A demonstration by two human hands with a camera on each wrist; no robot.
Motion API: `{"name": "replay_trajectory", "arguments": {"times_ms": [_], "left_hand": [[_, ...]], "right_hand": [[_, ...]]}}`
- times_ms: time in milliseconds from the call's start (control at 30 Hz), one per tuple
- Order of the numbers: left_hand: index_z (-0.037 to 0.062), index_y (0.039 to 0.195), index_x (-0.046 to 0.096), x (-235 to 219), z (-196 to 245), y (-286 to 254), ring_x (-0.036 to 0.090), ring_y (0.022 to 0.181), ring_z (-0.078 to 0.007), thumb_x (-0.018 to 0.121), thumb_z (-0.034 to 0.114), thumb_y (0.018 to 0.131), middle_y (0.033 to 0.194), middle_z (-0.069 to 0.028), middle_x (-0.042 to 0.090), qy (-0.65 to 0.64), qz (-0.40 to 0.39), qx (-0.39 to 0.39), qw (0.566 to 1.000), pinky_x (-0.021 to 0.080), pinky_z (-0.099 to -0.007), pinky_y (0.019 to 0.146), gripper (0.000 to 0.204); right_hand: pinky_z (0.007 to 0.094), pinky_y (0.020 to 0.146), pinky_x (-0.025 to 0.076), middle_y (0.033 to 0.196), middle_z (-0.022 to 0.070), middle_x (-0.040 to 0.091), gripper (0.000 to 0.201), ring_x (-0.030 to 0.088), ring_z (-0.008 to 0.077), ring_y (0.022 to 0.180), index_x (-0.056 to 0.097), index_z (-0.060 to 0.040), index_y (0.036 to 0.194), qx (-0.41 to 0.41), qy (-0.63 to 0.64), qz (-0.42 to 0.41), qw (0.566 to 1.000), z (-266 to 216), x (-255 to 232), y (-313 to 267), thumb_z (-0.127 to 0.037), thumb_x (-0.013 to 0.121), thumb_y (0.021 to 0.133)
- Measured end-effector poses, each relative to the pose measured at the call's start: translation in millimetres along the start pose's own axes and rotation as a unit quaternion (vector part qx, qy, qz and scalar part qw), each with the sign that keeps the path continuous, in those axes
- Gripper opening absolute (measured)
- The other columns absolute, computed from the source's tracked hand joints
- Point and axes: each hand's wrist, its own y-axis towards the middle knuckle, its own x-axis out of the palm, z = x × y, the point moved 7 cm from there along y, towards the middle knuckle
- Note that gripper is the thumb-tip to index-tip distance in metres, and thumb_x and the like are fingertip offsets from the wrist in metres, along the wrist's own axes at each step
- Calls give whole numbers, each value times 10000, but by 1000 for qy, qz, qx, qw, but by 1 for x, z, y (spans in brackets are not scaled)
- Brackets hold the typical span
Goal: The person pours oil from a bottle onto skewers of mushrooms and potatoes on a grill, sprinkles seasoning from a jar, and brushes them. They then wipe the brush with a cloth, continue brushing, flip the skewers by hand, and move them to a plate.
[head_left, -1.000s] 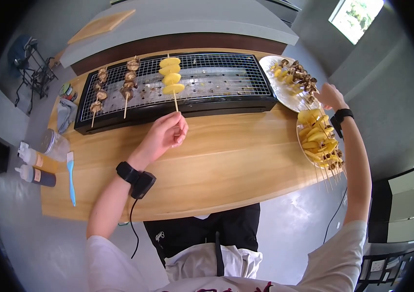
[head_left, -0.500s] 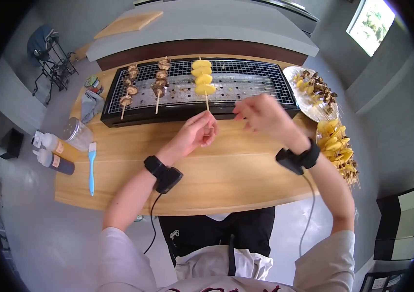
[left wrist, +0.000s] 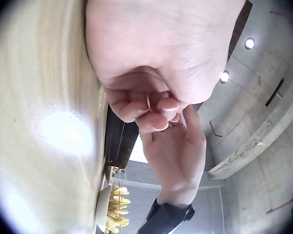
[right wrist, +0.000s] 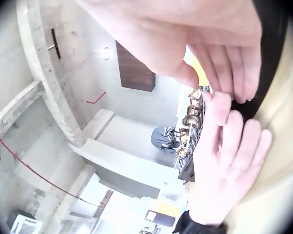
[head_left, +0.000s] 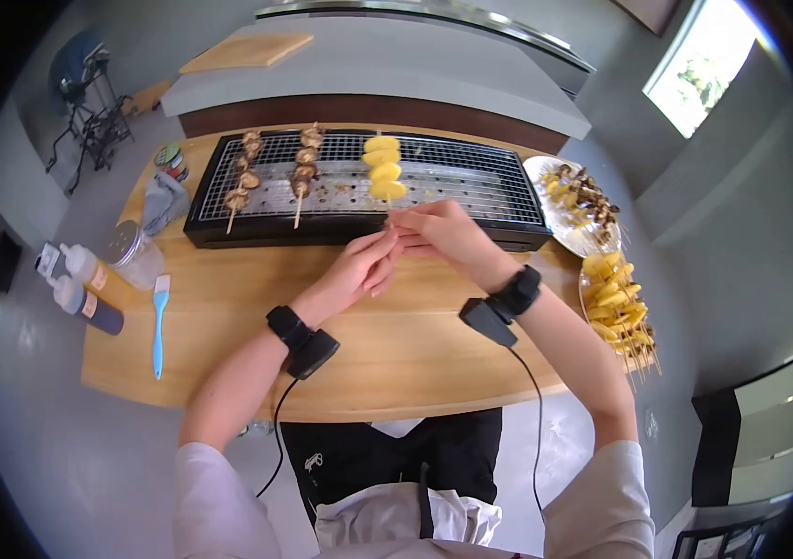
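Note:
A skewer of yellow potato slices (head_left: 383,171) lies across the grill (head_left: 471,235), its bare stick end pointing toward me. My left hand (head_left: 350,270) pinches that stick end over the grill's near edge, fingers curled in the left wrist view. Right beside it, my right hand (head_left: 448,240) has its thumb and fingertips on the same stick, meeting the left fingertips. The fingers hide most of the stick's end. Two mushroom skewers, one in the middle (head_left: 304,172) and one further left (head_left: 242,186), lie on the wire mesh.
A white plate (head_left: 553,216) of mushroom and potato skewers stands right of the grill, with a heap of potato skewers (head_left: 613,298) nearer me. At the left are a blue brush (head_left: 160,326), sauce bottles (head_left: 94,275), a jar (head_left: 140,256), a cloth (head_left: 165,198) and a can (head_left: 171,163).
My right hand has come from the plates at the right across to the potato skewer's stick, meeting my left hand. The left hand has stayed at the stick end.

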Motion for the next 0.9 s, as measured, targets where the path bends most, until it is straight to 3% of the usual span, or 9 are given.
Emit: {"name": "replay_trajectory", "arguments": {"times_ms": [100, 333, 467, 533, 567, 700, 767, 900], "left_hand": [[117, 854, 477, -2, -3, 1, 330, 402, -66, 406, 311, 1050, 615, 53, 398, 16, -5, 0, 1000, 293, -224, 427, 285], [53, 856, 550, 0, -4, -1, 404, 454, -77, 430, 391, 1035, 512, 37, 412, 61, -13, -13, 998, 336, -225, 474, 401], [39, 854, 562, 0, -4, 2, 423, 460, -86, 424, 408, 1034, 509, 30, 430, 32, -35, -5, 999, 342, -227, 475, 432], [54, 840, 553, 0, -6, 3, 405, 465, -76, 391, 402, 1044, 502, 38, 408, 54, -35, -11, 998, 345, -218, 483, 435], [54, 840, 553, 1, -6, 3, 405, 465, -76, 391, 402, 1044, 502, 38, 408, 53, -34, -10, 998, 345, -218, 483, 435], [51, 848, 565, -1, -7, 2, 435, 473, -80, 399, 416, 1038, 519, 28, 444, 51, -33, -19, 998, 356, -222, 483, 444], [46, 859, 573, -2, -6, 5, 453, 479, -81, 412, 423, 1034, 527, 24, 463, 53, -39, -16, 998, 359, -224, 481, 445], [55, 860, 574, -2, -8, 4, 463, 487, -84, 420, 421, 1031, 533, 21, 476, 49, -39, -26, 998, 364, -235, 491, 432]], "right_hand": [[286, 828, 562, 1014, 136, 680, 306, 682, 181, 898, 646, 80, 1076, -7, 50, -14, 999, 10, -1, 9, -181, 641, 917], [306, 802, 583, 1006, 187, 682, 288, 691, 212, 858, 620, 136, 1075, -40, 60, 55, 996, -26, -39, -17, -85, 640, 892], [286, 780, 579, 972, 131, 681, 247, 672, 173, 833, 645, 87, 1076, -91, -69, 111, 987, -60, -107, -51, -82, 542, 930], [262, 780, 571, 954, 116, 685, 246, 674, 153, 828, 650, 80, 1074, -76, -143, 132, 978, -75, -151, -66, -96, 553, 931], [284, 724, 597, 884, 142, 700, 226, 690, 173, 752, 669, 99, 1019, -85, -162, 189, 965, -80, -177, -70, -84, 620, 895], [268, 623, 599, 784, 128, 706, 226, 696, 171, 670, 698, 90, 939, -46, -276, 259, 924, -50, -291, -71, -119, 645, 874], [268, 575, 592, 719, 116, 705, 202, 695, 169, 615, 716, 70, 837, 15, -371, 311, 875, -33, -337, -76, -123, 655, 845], [271, 553, 585, 681, 107, 703, 196, 693, 170, 580, 716, 51, 750, 53, -402, 348, 845, -18, -362, -92, -117, 650, 827]]}}
